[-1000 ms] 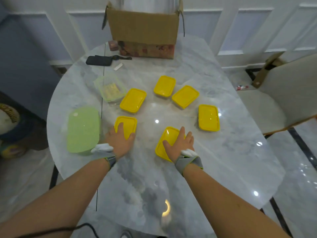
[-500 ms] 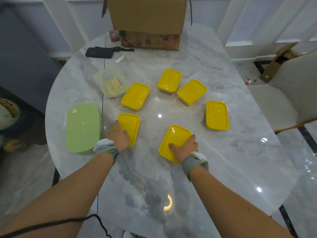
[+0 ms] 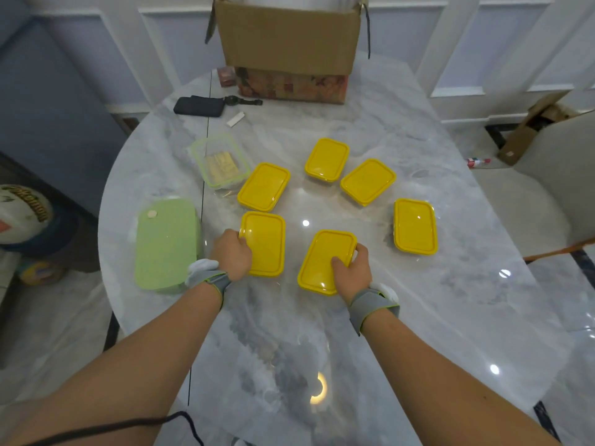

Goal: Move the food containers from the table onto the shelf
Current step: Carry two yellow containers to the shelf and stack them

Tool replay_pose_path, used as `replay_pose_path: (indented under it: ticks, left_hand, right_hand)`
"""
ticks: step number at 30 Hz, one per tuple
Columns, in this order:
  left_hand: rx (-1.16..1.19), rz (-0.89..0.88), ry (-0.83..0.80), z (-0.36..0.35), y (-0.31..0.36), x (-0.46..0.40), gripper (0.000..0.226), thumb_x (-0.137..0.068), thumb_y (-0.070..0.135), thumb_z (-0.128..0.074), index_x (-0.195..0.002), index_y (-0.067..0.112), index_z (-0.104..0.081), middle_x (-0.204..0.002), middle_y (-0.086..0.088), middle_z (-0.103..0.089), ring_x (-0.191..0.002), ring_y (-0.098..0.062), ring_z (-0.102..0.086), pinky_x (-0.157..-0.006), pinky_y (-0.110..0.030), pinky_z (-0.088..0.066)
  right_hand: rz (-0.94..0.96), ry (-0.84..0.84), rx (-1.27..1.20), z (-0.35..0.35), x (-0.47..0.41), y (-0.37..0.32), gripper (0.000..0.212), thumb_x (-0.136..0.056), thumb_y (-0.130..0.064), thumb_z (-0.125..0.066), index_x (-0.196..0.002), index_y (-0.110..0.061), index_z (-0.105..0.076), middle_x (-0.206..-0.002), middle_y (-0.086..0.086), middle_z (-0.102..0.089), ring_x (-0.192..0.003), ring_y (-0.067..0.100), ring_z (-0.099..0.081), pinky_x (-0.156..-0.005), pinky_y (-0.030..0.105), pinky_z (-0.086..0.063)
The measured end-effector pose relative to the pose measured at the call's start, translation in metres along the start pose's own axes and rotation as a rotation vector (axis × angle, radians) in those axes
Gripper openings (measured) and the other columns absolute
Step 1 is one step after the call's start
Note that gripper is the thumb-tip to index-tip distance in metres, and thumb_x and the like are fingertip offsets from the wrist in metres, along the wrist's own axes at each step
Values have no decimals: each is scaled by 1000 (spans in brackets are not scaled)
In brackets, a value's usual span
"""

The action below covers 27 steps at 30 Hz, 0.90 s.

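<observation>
Left hand (image 3: 232,255) clamped on the left edge of one yellow-lidded container (image 3: 264,243), right hand (image 3: 352,272) wrapped round the near right corner of another (image 3: 323,260), both resting on the marble table (image 3: 418,310), four more yellow ones (image 3: 415,225) fanned beyond, green-lidded box (image 3: 164,244) left of the left grip.

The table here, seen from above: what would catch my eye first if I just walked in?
Probably the six yellow-lidded containers ringed on the marble table, with the left hand and right hand each gripping one of the two nearest. Next, the big green-lidded container at the table's left edge and the open cardboard box at the far end.
</observation>
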State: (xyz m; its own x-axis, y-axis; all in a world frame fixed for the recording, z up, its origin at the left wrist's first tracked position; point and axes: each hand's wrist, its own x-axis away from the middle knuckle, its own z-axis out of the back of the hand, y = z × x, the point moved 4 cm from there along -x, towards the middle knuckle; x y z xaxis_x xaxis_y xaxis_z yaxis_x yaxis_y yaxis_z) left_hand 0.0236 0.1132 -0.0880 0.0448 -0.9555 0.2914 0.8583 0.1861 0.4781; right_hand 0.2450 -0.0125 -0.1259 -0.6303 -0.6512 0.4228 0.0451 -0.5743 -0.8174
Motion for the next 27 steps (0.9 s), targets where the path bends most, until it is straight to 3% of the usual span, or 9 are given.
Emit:
replay_pose_path:
  ticks: [2,6,15,20,24,27]
  left_hand:
    - [45,-22,24,11,5,2,30,-102,13,-42,-114,-8,-59,-115,-30,-61,-107,-45,-57,-91,-51,-45]
    - [139,-38,110,51,10,5,30,-102,15,-40,-115,-6,-58,-115,-29,-61,-107,-44,-56,-90,-49,-45]
    - [251,-24,291,176,-6,18,30,-101,17,-42,-118,-1,-57,-122,-27,-59,-113,-43,-54,-92,-45,-43]
    - [287,3,398,271,-61,31,30,-101,18,-41,-116,0,-59,-121,-24,-61,-112,-42,-55,-94,-48,-45]
    - [299,24,433,323,-107,35,30,-101,19,-41,-114,0,-60,-120,-23,-62,-110,-42,-56,-91,-46,-47]
    - [346,78,457,364,-152,36,30,-101,20,-39,-109,1,-61,-107,-18,-64,-98,-37,-59,-84,-42,-47]
  right_hand:
    - [12,-21,-54,1,1,-15,58,-93,-16,-61,-145,-15,-36,-136,19,-54,-122,39,-53,-104,51,-44]
    - [75,-100,-162,5,8,-60,44,-95,-16,-61,-137,-16,-49,-107,20,-64,-103,38,-63,-94,52,-51]
    - [291,-280,-201,-49,60,-183,41,-95,-12,-60,-135,-17,-54,-114,18,-64,-107,33,-62,-96,48,-51]
    - [340,-407,-270,-119,117,-238,44,-95,-13,-60,-138,-17,-53,-122,13,-63,-102,26,-61,-85,37,-50]
    - [333,-474,-306,-163,148,-261,43,-95,-16,-61,-137,-21,-55,-114,14,-67,-97,25,-66,-87,42,-54]
    - [350,-539,-335,-201,181,-285,38,-95,-14,-59,-132,-22,-58,-120,12,-67,-99,24,-66,-87,42,-55]
